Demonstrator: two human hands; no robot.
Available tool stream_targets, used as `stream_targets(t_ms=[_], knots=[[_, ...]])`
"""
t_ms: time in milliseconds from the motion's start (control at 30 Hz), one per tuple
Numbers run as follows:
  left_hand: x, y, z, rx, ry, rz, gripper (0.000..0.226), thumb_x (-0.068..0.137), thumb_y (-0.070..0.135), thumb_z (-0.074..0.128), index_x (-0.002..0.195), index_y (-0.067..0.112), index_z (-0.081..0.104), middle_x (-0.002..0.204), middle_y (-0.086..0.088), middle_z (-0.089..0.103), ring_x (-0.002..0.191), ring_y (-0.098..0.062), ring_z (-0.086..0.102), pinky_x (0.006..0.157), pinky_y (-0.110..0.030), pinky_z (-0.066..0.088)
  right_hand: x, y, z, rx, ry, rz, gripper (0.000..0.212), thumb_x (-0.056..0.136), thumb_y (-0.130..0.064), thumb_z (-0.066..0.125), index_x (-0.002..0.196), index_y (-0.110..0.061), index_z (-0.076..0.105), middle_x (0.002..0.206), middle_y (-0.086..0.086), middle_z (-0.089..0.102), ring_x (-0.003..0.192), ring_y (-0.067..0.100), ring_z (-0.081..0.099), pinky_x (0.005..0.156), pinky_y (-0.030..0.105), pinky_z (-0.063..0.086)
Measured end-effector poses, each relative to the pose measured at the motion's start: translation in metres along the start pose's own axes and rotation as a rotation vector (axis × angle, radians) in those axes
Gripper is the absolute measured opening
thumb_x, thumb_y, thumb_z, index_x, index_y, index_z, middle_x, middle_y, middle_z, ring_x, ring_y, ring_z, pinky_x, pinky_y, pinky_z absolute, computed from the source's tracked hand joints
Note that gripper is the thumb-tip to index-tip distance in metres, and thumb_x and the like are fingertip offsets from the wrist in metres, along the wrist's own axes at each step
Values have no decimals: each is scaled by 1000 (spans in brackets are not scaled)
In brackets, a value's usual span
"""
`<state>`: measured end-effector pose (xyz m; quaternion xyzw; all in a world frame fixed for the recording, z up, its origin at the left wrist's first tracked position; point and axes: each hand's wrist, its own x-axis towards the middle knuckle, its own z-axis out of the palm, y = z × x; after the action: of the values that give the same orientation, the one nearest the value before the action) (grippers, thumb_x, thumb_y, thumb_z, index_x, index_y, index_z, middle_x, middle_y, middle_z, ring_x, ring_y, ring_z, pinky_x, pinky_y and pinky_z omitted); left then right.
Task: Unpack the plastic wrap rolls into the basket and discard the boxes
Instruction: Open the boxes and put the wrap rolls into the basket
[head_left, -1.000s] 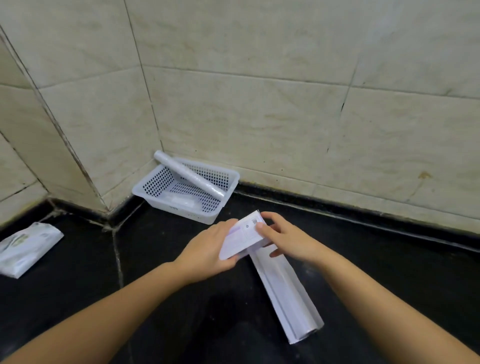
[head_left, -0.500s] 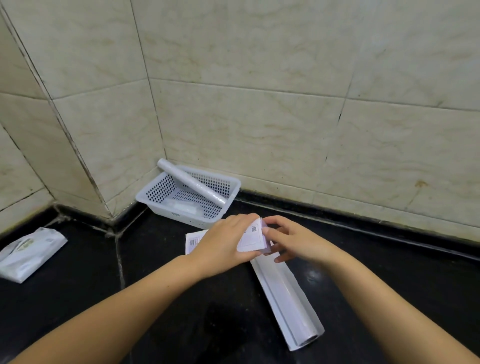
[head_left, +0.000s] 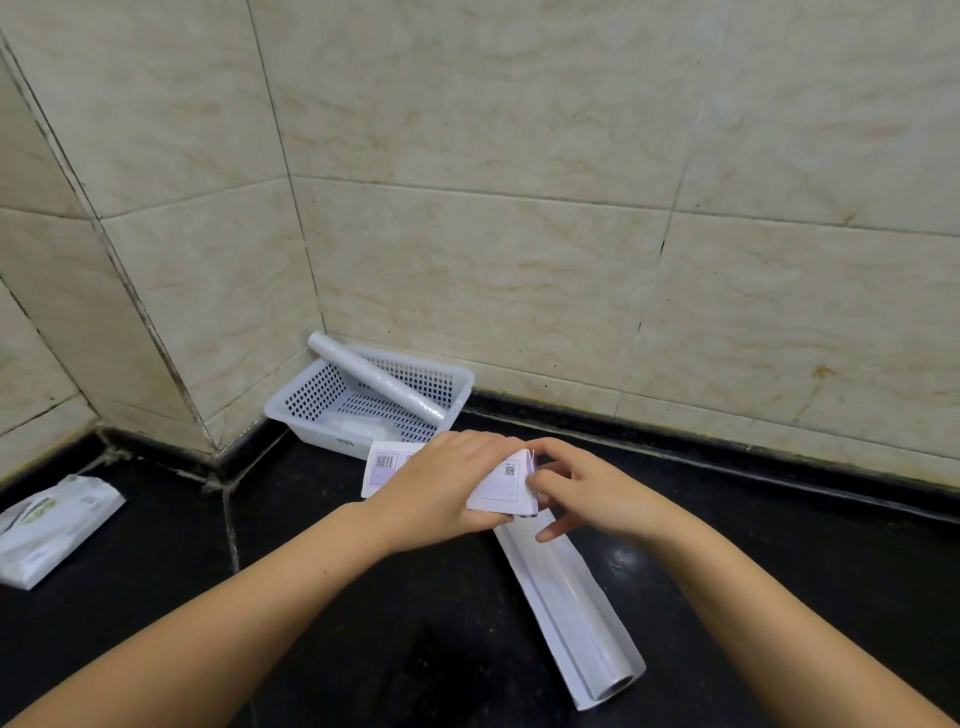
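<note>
Both hands hold a flattened white and lilac box (head_left: 501, 486) above the black counter. My left hand (head_left: 441, 493) presses over its middle, and my right hand (head_left: 576, 491) pinches its right end by the QR code. The box's barcode end (head_left: 387, 462) sticks out to the left. A plastic wrap roll (head_left: 571, 608) lies on the counter below the hands, running toward the front right. A white perforated basket (head_left: 306, 400) sits in the corner, with another roll (head_left: 374, 376) leaning across it. Something pale lies on the basket floor.
A white plastic packet (head_left: 52, 525) lies on the counter at the far left. Beige tiled walls meet in a corner behind the basket. A raised black ledge (head_left: 727, 447) runs along the wall's foot.
The box has been folded flatter between the hands, and its barcode end has come into view on the left. The head view tilted slightly. The rolls and basket stayed put.
</note>
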<state>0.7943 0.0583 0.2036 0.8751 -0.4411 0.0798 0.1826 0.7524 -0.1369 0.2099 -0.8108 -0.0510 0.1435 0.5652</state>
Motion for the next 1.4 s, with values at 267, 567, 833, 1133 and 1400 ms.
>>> stream_targets(t_ms=[267, 567, 833, 1133, 1400], knots=[[-13, -2, -1, -31, 38, -65, 61, 77, 59, 56, 129, 32, 41, 122, 8, 52, 112, -10, 47, 94, -27, 37, -5, 2, 7, -65, -5, -27, 27, 80, -44, 56, 106, -40, 52, 103, -4, 63, 88, 10, 66, 66, 34, 61], [-16, 1, -5, 175, 132, -30, 61, 77, 39, 59, 133, 29, 41, 111, -2, 54, 102, -21, 51, 85, -27, 32, -3, -10, 20, -148, 125, -39, 34, 80, -36, 56, 114, -34, 50, 102, -4, 63, 89, 10, 66, 62, 33, 62], [-18, -5, -15, -95, 159, -127, 62, 78, 43, 65, 134, 27, 43, 122, 0, 51, 114, -16, 45, 98, -34, 39, -2, -7, 5, 174, 103, -69, 31, 87, -13, 46, 108, -31, 61, 107, 1, 66, 87, 10, 70, 68, 34, 60], [-16, -6, -12, -288, 74, -171, 70, 78, 36, 70, 139, 36, 36, 127, 11, 45, 116, 2, 39, 98, -21, 33, -7, -12, 9, -653, 320, -379, 56, 85, -34, 53, 139, -27, 38, 137, -8, 51, 126, 8, 45, 111, 32, 28], [-19, 3, -19, -364, 69, -82, 65, 77, 40, 68, 134, 44, 37, 129, 18, 46, 122, 1, 43, 102, -28, 40, -11, -40, -6, -257, 312, -252, 12, 91, -29, 56, 98, -27, 66, 72, -14, 67, 64, -4, 57, 62, 13, 42]])
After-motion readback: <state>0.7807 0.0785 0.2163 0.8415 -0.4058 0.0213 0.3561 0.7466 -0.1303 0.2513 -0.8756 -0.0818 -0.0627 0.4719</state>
